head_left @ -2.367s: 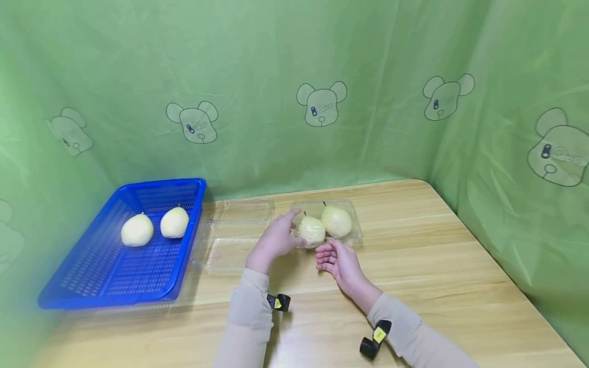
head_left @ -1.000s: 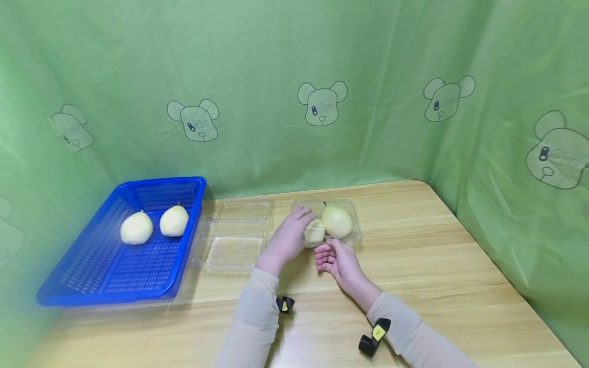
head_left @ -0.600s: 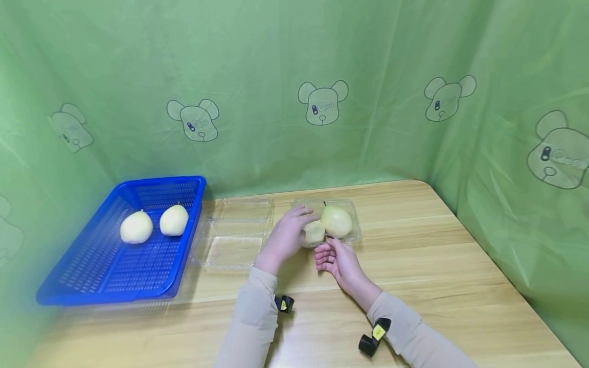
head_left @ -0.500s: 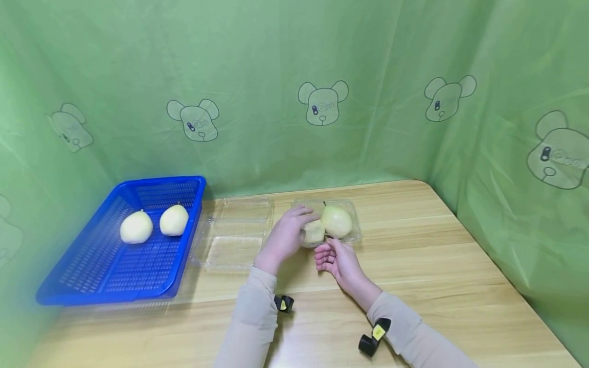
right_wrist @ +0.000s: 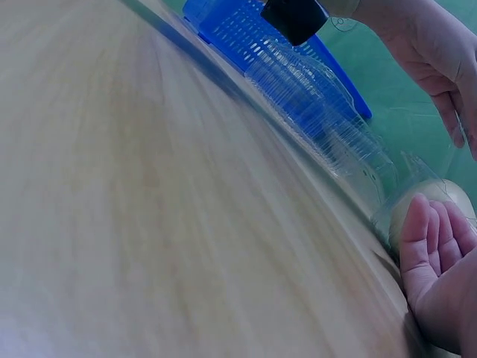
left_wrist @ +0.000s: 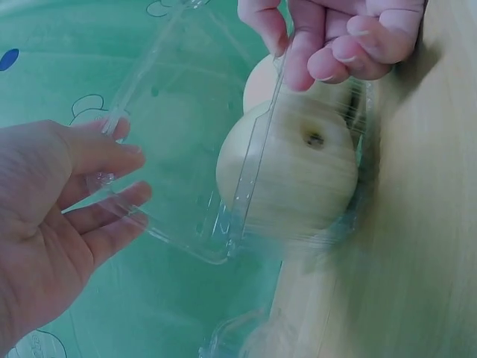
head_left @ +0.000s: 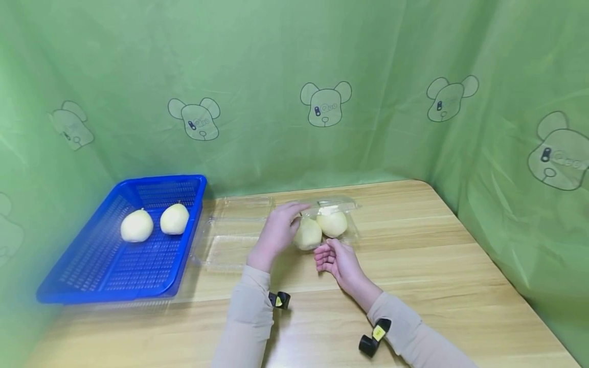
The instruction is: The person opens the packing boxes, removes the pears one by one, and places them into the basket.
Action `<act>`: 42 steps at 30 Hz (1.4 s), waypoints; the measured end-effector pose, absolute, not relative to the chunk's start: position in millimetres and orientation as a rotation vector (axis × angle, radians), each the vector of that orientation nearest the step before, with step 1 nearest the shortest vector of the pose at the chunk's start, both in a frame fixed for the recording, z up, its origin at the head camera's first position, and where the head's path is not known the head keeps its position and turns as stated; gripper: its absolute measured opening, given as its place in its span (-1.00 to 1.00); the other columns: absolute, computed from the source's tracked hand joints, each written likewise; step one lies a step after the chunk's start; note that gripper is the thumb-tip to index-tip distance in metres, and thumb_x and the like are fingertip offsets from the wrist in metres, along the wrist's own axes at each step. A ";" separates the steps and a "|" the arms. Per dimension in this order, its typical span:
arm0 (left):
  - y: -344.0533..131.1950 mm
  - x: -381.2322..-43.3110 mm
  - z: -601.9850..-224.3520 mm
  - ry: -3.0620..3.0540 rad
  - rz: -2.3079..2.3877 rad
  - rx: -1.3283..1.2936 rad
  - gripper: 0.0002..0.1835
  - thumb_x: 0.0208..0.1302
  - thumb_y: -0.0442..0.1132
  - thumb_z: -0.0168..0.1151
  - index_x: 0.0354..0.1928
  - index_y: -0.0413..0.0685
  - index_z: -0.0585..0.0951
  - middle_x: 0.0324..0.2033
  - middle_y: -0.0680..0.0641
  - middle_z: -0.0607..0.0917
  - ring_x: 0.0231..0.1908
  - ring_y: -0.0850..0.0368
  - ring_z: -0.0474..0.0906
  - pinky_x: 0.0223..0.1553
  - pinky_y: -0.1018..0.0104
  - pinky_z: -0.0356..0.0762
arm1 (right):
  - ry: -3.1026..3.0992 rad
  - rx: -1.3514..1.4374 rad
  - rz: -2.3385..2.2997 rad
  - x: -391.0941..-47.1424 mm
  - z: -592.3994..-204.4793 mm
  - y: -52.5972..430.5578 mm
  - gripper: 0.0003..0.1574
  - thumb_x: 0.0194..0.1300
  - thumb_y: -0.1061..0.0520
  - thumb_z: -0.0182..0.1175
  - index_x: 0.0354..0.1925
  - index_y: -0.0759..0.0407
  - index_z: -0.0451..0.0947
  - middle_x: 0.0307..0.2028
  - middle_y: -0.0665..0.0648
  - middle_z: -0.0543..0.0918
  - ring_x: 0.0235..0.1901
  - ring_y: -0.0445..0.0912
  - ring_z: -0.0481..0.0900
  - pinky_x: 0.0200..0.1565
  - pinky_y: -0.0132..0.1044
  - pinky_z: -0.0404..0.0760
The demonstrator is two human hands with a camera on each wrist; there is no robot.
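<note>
Two pale pears, a left pear (head_left: 307,235) and a right pear (head_left: 333,225), sit side by side in a clear plastic clamshell box (head_left: 352,231). Its lid (left_wrist: 175,127) stands partly raised and tilted over them. My left hand (head_left: 275,231) holds the lid at its left edge between fingers and thumb. At the front rim of the box, my right hand (head_left: 340,261) pinches the plastic between thumb and forefinger, its other fingers loosely curled. The left wrist view shows the left hand (left_wrist: 59,201) apart from the pears.
A blue plastic basket (head_left: 172,286) on the left holds two more pears, one pear (head_left: 137,226) and another pear (head_left: 174,219). Between basket and box lies an open clear clamshell (head_left: 234,250). Green cloth (head_left: 257,153) hangs behind the wooden table (head_left: 414,286).
My left hand has drawn back to the left from over the left pear, and the lid has tilted upward. The right hand stays at the front rim.
</note>
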State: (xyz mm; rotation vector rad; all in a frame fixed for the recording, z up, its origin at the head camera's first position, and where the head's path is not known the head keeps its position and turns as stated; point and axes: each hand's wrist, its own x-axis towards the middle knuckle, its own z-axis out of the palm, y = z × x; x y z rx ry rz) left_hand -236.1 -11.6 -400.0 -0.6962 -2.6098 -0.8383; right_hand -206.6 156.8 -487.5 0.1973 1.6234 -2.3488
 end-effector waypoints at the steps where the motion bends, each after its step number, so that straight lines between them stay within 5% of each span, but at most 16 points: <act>1: -11.1 -236.3 -399.9 -2.613 -0.836 -0.687 -0.55 0.13 -0.43 0.09 0.07 0.11 0.50 0.05 0.00 0.56 0.08 0.12 0.46 0.14 0.29 0.40 | 1.625 0.200 -2.349 -206.6 -487.3 156.8 -0.52 0.34 0.05 -0.22 -0.49 0.26 0.51 -0.59 0.09 0.58 -0.57 -0.11 0.50 -0.46 -0.28 0.59; 21: -12.0 -239.2 -404.0 -2.583 -0.955 -0.543 -0.59 0.20 -0.28 0.07 0.13 0.12 0.43 0.11 0.01 0.49 0.14 0.09 0.38 0.20 0.15 0.33 | 1.616 0.201 -2.352 -206.5 -487.7 156.2 -0.52 0.33 0.01 -0.20 -0.45 0.30 0.50 -0.58 0.09 0.58 -0.58 -0.12 0.51 -0.47 -0.30 0.59; 42: -15.0 -240.9 -406.2 -2.618 -1.034 -0.431 -0.33 0.20 -0.22 0.09 0.32 0.32 0.11 0.27 -0.01 0.27 0.25 0.05 0.24 0.24 0.13 0.26 | 1.618 0.229 -2.353 -207.5 -488.3 154.3 -0.51 0.33 0.01 -0.21 -0.44 0.33 0.49 -0.59 0.10 0.57 -0.58 -0.11 0.50 -0.48 -0.30 0.59</act>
